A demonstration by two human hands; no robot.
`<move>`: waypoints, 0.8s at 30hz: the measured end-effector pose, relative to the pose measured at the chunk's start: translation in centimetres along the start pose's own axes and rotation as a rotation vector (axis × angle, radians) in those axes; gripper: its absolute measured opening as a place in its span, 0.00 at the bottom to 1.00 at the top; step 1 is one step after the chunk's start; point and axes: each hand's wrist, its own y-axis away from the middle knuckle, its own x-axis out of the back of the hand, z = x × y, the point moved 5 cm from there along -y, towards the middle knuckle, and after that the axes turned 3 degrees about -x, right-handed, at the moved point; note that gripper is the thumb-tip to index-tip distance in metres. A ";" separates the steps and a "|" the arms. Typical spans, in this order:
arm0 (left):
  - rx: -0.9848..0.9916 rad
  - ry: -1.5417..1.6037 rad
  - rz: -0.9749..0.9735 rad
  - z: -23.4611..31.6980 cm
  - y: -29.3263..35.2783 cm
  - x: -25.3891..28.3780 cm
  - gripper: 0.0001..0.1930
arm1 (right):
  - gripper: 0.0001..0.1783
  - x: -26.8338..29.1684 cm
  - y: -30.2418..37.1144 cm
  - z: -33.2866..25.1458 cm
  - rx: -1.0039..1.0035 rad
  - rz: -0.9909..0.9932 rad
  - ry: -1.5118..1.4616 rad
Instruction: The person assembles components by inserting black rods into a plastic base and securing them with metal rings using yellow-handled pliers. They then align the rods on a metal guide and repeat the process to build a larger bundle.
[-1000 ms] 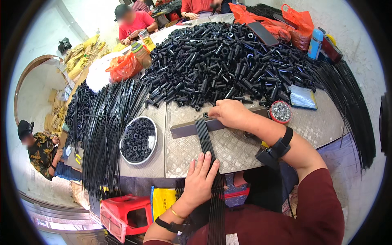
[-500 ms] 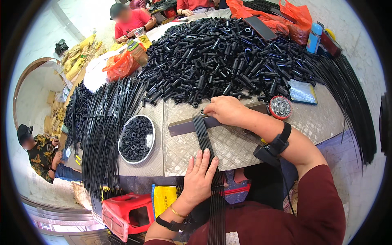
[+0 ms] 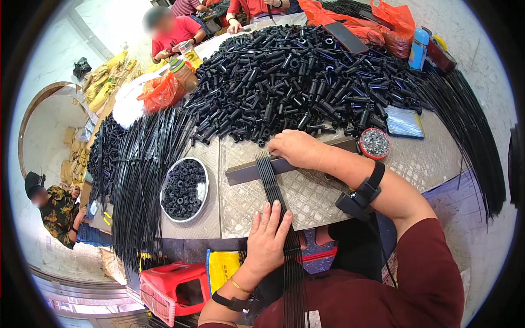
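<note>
A flat row of thin black rods (image 3: 272, 183) runs from my lap up over the table edge. Their far ends lie across a dark straight bar (image 3: 240, 174). My left hand (image 3: 265, 240) rests flat on the rods with its fingers stretched out. At the rods' far tips, my right hand (image 3: 295, 148) has its fingers pinched together above the bar; whatever is between them is too small to make out. A white bowl (image 3: 206, 191) of small black rings stands to the left. On the right, past my wrist, sits a red dish (image 3: 362, 150) of small shiny metal pieces.
A big heap of black tubular parts (image 3: 284, 82) covers the far table. Long black rods lie in bundles at left (image 3: 142, 180) and right (image 3: 465, 126). A phone (image 3: 346, 37), blue bottle (image 3: 419, 50) and red bags (image 3: 396, 33) lie beyond. Other people sit at the far side and left.
My right hand has shifted slightly left along the rod tips, and the rods' far ends have moved a little left too. My left hand stays flat on the rods.
</note>
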 end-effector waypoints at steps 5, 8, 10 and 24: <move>-0.011 -0.039 -0.016 -0.2 0.1 -0.3 0.34 | 0.06 0.5 0.0 0.0 0.004 0.027 -0.159; 0.006 0.039 0.024 0.0 -0.1 0.1 0.33 | 0.09 0.4 -0.1 0.1 -0.032 -0.013 -0.166; 0.011 0.038 0.021 -0.1 0.0 0.1 0.34 | 0.09 0.6 -0.2 -0.4 -0.050 -0.052 -0.151; 0.009 0.003 0.023 -0.1 0.0 -0.2 0.38 | 0.09 0.1 -0.7 -0.3 -0.027 0.000 -0.168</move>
